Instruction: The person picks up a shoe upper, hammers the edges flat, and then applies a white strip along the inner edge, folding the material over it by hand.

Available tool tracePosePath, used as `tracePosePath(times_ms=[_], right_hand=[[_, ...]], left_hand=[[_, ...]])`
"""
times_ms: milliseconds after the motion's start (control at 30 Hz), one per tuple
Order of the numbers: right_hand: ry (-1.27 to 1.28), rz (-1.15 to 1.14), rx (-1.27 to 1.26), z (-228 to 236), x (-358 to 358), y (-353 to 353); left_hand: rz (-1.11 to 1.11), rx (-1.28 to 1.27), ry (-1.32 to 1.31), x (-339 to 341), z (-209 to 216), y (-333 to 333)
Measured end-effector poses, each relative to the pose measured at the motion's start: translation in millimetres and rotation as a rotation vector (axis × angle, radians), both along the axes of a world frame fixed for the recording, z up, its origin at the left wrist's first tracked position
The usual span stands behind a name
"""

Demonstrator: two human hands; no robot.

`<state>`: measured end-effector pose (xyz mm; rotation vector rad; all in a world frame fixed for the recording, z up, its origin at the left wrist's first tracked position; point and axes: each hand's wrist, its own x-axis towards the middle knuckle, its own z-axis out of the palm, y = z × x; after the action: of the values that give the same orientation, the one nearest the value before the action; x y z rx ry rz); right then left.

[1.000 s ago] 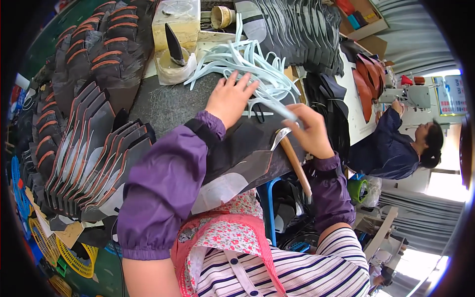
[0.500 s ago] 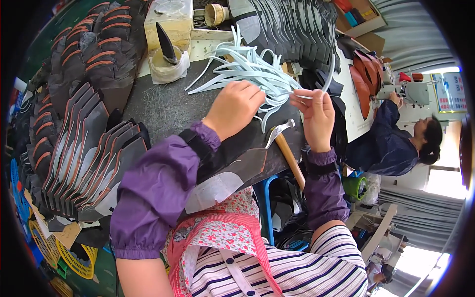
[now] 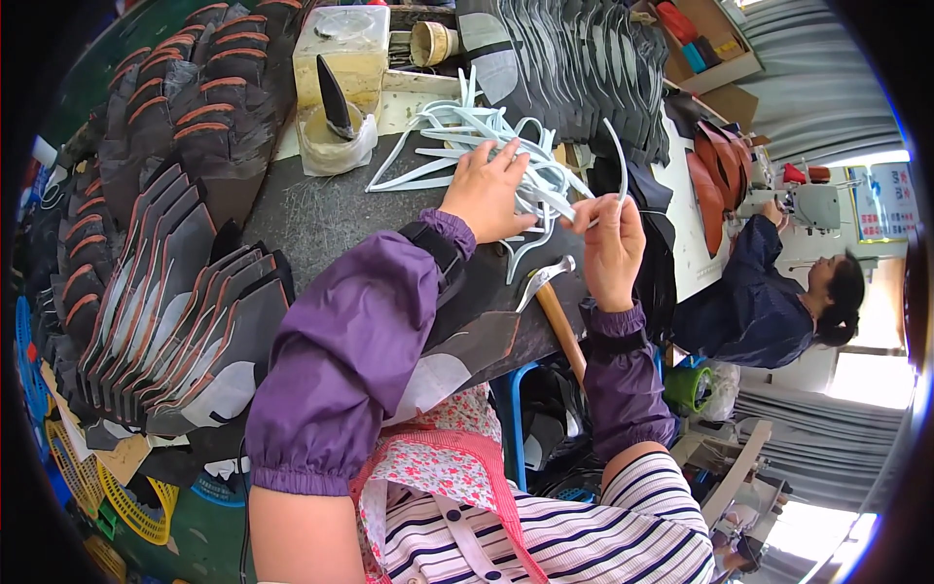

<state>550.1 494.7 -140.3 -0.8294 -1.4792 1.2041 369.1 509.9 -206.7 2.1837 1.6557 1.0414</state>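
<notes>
A tangled bundle of pale blue-white flat strips (image 3: pixel 477 123) lies on the dark work surface (image 3: pixel 292 209). My left hand (image 3: pixel 486 192) rests on the bundle with its fingers spread. Beside it, my right hand (image 3: pixel 613 248) pinches one pale strip (image 3: pixel 619 161), whose free end curves upward past the fingers. A hammer (image 3: pixel 560 326) with a wooden handle lies just below, between my forearms. Nearer my body is a dark flat panel (image 3: pixel 486 341) with a light grey patch.
Layered dark panels with orange edges (image 3: pixel 161 292) crowd the left side. At the back stand a wrapped pot (image 3: pixel 336 156) with a black pointed tool, a yellowish box (image 3: pixel 341 49) and a row of dark pieces (image 3: pixel 574 68). To the right, a person (image 3: pixel 759 292) sits at a sewing machine (image 3: pixel 817 206).
My left hand has gone from curled to spread and come down onto the strips. The right hand has lowered slightly, still pinching a strip, whose free end now stands more upright.
</notes>
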Motion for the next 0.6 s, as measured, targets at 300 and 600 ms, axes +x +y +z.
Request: tracePosePath(times_ms=[300, 600], right_hand=[[0.299, -0.372, -0.121, -14.2, 16.4, 24.2], [0.258, -0.468, -0.209, -27.8, 14.4, 35.0]], left_hand=[[-0.175, 0.233, -0.044, -21.6, 10.8, -9.4], [-0.234, 0.24, -0.182, -38.7, 14.2, -29.4]])
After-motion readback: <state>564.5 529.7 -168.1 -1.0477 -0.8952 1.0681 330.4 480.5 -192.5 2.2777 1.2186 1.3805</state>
